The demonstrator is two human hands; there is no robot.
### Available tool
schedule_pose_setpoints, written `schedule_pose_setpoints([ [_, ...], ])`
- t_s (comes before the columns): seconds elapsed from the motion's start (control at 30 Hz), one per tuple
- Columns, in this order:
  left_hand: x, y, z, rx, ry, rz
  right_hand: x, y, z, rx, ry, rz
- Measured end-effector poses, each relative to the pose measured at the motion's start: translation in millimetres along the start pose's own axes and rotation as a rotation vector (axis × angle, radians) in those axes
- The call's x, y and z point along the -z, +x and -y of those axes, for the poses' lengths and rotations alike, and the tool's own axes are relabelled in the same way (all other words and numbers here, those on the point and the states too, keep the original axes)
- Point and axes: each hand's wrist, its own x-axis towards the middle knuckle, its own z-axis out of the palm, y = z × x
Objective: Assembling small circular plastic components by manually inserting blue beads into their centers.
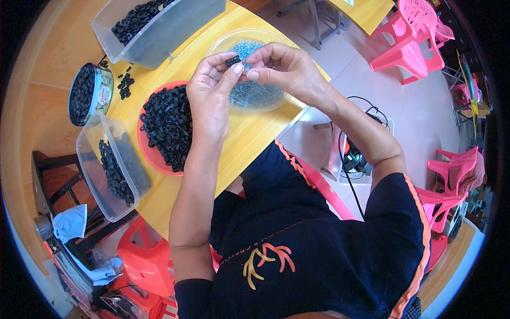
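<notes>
Dark shirt (319,234) cloth lies nearest the camera, with both forearms reaching up from it to where the hands meet over the table (249,133). At the grip itself, the left hand (212,80) has its thumb and forefinger closed on a small black piece (232,61), pinched at its sides. Its long axis looks slanted, the upper end leaning toward the right hand (281,64), though so small a thing leaves the exact angle unsure. That right hand comes in from the side, thumb and forefinger brought almost together, their tips just to the right of the piece; whether they hold something tiny I cannot tell. The relation that matters, I judge, is that narrow sideways gap: the piece sits with the left hand, its right end facing the right fingertips, nearly level with them.

Below the hands stands a clear bowl (226,40) of small bluish, shiny bits (255,93), the right hand over its middle. Beside the left wrist is a red tray (142,143) heaped with black parts (167,127). Farther left come a clear tub (90,154) and a round tin (103,87), with loose parts (125,86) near the tin and a larger tub (175,34) beyond.
</notes>
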Motion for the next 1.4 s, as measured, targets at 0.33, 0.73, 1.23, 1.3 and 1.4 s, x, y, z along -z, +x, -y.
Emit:
schedule_pose_setpoints([
  [0.33,1.3,-1.7,4.2,0.005,-0.030,-0.015,-4.4,-0.6,1.1,0.012,0.247,-0.023],
  [0.73,-4.0,-6.4,5.9,-0.109,0.104,-0.100,-14.8,-0.6,-0.5,-0.334,0.471,-0.133],
  [1.23,-7.3,-8.7,2.9,-0.067,0.058,-0.083,-9.6,-6.8,-0.3,-0.054,0.067,-0.110],
  [1.3,-6.8,-8.3,4.0,-0.062,0.039,-0.082,-12.5,-5.3,0.8,-0.189,0.259,-0.151],
  [1.4,-7.3,-7.2,4.6,-0.035,-0.041,-0.081,-16.9,-4.8,-6.5,-0.024,0.230,-0.199],
])
